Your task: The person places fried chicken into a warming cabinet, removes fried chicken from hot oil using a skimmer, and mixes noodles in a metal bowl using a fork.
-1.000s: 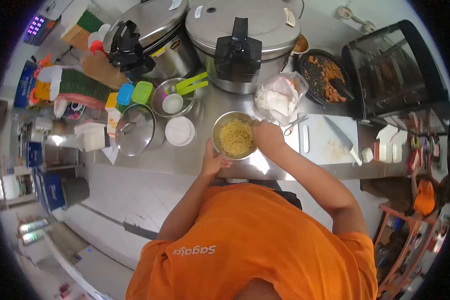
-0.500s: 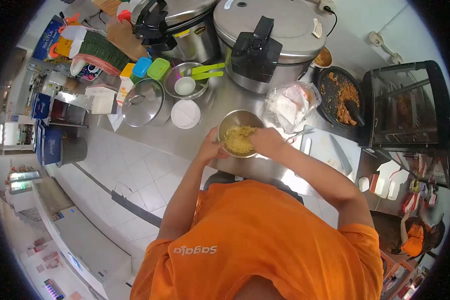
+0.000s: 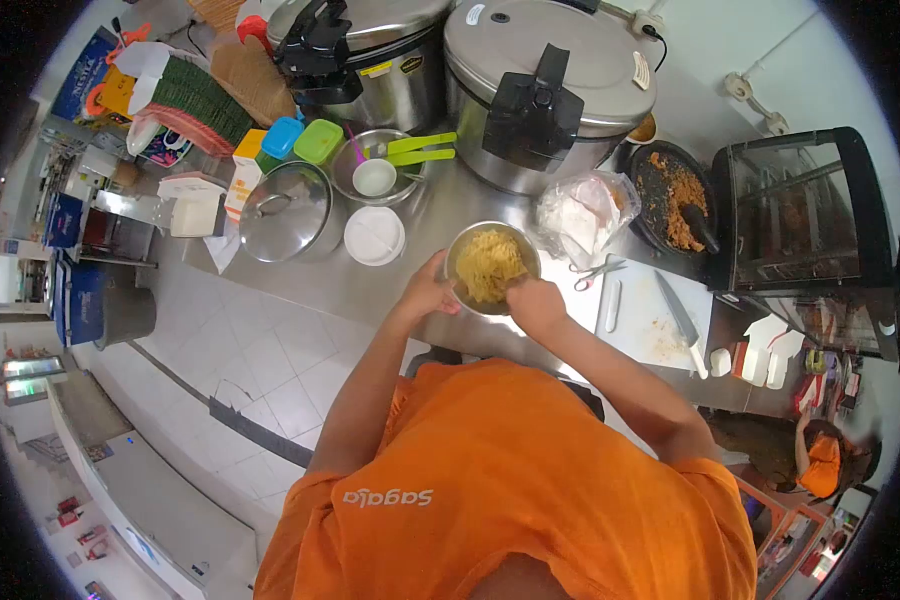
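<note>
A small metal bowl holds a mass of yellow, shredded-looking food near the counter's front edge. My left hand grips the bowl's left side, fingers around its wall. Over the right front rim is my right hand, closed, its fingertips at the food; what it holds, if anything, is hidden. To the right lie scissors and a knife on a white cutting board. Behind them sits a clear plastic bag with whitish contents.
Two large rice cookers stand at the back. A dark stone mortar with reddish-brown paste is at right, beside a glass-fronted oven. At left are a lidded pot and a metal bowl with green-handled utensils. Another person is far right.
The view has shifted slightly. My right hand has moved toward the bowl's front rim, and the yellow food is heaped differently. My left hand still holds the bowl.
</note>
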